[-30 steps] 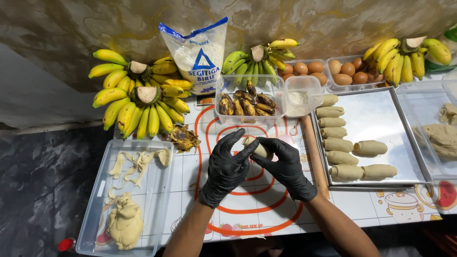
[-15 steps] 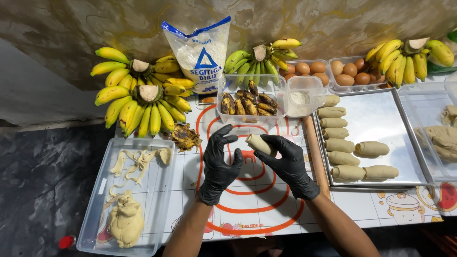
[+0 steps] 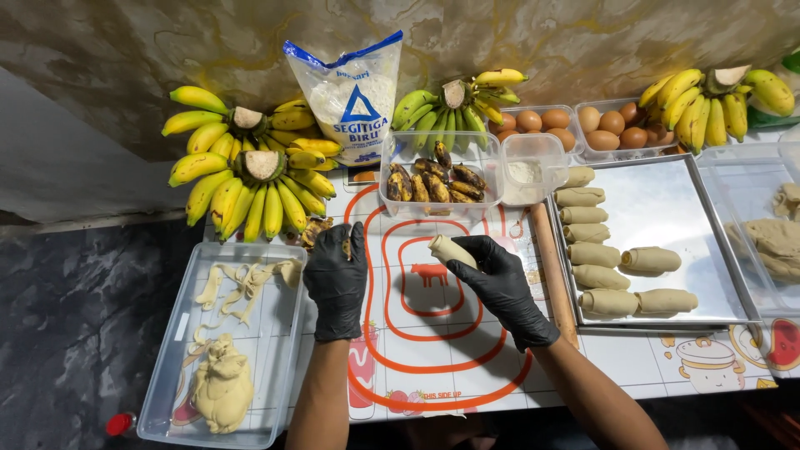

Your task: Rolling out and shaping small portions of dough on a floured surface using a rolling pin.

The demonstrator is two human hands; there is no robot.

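Observation:
Both my hands wear black gloves. My right hand [image 3: 500,283] holds a dough-wrapped roll [image 3: 451,249] above the white mat with orange rings [image 3: 433,333]. My left hand [image 3: 337,279] has moved left to the rim of a clear plastic tray [image 3: 167,367]; it seems to pinch a small brownish scrap between its fingertips. That tray holds thin dough strips [image 3: 242,283] and a dough lump [image 3: 222,383]. A metal baking tray [image 3: 667,208] at the right carries several finished rolls [image 3: 593,254].
Banana bunches [image 3: 242,179], a flour bag [image 3: 354,100], a clear tub of cooked banana pieces [image 3: 433,182], a small flour tub [image 3: 527,171] and egg trays [image 3: 575,125] line the back. A rolling pin [image 3: 554,267] lies beside the metal tray. More dough [image 3: 775,242] sits far right.
My hands have parted. The left hand left the roll and moved left to the plastic tray. The right hand keeps the roll.

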